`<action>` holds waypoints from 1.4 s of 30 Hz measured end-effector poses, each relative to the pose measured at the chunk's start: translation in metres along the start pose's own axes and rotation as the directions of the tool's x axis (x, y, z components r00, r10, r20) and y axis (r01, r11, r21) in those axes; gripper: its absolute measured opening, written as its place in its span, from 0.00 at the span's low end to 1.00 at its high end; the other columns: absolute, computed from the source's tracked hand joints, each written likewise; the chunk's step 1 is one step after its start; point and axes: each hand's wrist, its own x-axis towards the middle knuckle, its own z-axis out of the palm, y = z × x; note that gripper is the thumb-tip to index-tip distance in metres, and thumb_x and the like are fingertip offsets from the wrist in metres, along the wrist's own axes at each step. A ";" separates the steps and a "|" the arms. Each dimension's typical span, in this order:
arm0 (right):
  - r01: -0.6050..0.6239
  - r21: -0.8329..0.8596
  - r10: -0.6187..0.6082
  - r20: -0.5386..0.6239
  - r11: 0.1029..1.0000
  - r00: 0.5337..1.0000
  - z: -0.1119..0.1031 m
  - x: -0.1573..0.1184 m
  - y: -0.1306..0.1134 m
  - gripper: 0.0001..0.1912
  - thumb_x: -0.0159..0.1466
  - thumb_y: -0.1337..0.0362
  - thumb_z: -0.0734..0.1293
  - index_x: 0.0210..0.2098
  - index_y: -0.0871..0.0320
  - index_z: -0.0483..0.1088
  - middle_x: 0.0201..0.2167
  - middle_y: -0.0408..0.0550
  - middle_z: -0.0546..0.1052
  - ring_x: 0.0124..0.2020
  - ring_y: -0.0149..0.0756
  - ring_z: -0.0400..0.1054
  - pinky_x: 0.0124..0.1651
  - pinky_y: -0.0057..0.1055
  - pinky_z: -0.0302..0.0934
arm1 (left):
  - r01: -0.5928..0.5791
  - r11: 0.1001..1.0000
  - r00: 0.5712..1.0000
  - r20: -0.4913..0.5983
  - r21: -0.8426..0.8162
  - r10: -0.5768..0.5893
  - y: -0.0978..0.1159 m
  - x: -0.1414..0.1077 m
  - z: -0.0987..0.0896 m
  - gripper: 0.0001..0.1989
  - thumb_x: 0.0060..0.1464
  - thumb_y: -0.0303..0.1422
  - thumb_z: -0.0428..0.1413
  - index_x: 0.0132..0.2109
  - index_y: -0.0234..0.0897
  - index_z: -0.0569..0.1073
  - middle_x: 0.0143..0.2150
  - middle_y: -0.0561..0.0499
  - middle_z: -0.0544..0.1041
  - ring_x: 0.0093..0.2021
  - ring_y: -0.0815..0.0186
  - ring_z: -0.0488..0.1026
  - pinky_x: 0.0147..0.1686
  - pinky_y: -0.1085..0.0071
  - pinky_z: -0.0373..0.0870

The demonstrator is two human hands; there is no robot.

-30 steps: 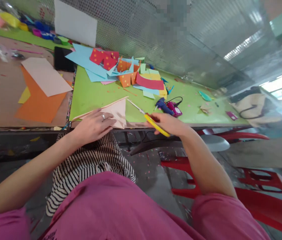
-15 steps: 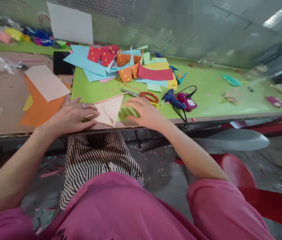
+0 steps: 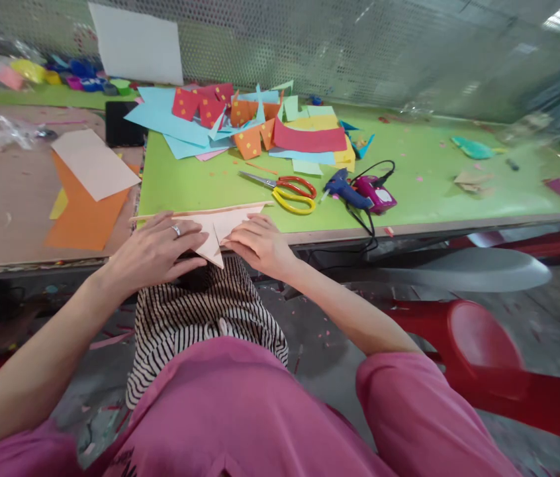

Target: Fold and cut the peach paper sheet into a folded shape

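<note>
In the head view, your left hand (image 3: 163,248) lies open on the folded pale-pink paper (image 3: 228,220) between your hands; your right hand's (image 3: 263,246) fingers curl at it (grip unclear). You seem to be adjusting folds, which calls for light, even pressure.

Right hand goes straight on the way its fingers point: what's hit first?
Probably the left hand, fingers first, across the pale paper that the right hand already touches; their relative height is hard to judge.
</note>
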 end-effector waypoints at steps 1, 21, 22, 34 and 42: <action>-0.052 0.036 0.052 0.000 0.998 0.999 0.000 0.003 -0.001 0.17 0.77 0.54 0.60 0.43 0.55 0.77 0.41 0.50 0.82 0.45 0.40 0.72 0.59 0.42 0.60 | 0.013 1.000 1.000 0.007 0.000 -0.013 0.001 0.001 0.000 0.23 0.73 0.50 0.46 0.56 0.38 0.76 0.55 0.40 0.82 0.55 0.51 0.80 0.58 0.52 0.74; -0.392 0.102 0.388 0.058 0.914 0.920 -0.004 0.044 -0.008 0.05 0.71 0.64 0.66 0.37 0.55 0.67 0.39 0.48 0.79 0.40 0.38 0.68 0.43 0.34 0.56 | 0.089 0.989 0.996 0.027 -0.115 -0.087 0.008 0.012 0.009 0.28 0.67 0.55 0.52 0.58 0.36 0.76 0.53 0.37 0.81 0.52 0.46 0.79 0.52 0.50 0.75; -0.388 0.104 0.384 0.056 0.916 0.922 -0.004 0.044 -0.008 0.05 0.71 0.64 0.66 0.37 0.55 0.68 0.39 0.48 0.79 0.41 0.38 0.68 0.43 0.34 0.56 | 0.087 0.990 0.996 0.027 -0.111 -0.084 0.008 0.012 0.009 0.28 0.68 0.55 0.53 0.58 0.35 0.76 0.53 0.37 0.81 0.52 0.46 0.79 0.51 0.50 0.75; -0.280 0.144 0.284 -0.001 0.949 0.959 0.004 0.038 -0.001 0.05 0.73 0.65 0.65 0.38 0.56 0.70 0.40 0.49 0.78 0.43 0.39 0.67 0.48 0.35 0.58 | 0.009 1.000 0.998 -0.060 0.009 -0.009 0.017 0.009 0.012 0.12 0.69 0.36 0.56 0.54 0.37 0.77 0.53 0.41 0.82 0.48 0.51 0.79 0.46 0.55 0.76; -0.233 0.155 0.240 -0.027 0.960 0.970 0.008 0.036 0.003 0.07 0.74 0.63 0.64 0.39 0.56 0.70 0.39 0.48 0.77 0.43 0.39 0.67 0.48 0.35 0.58 | 0.135 0.986 0.977 -0.155 -0.098 -0.149 0.029 0.007 0.011 0.12 0.73 0.33 0.51 0.47 0.38 0.80 0.45 0.48 0.86 0.40 0.61 0.81 0.41 0.65 0.75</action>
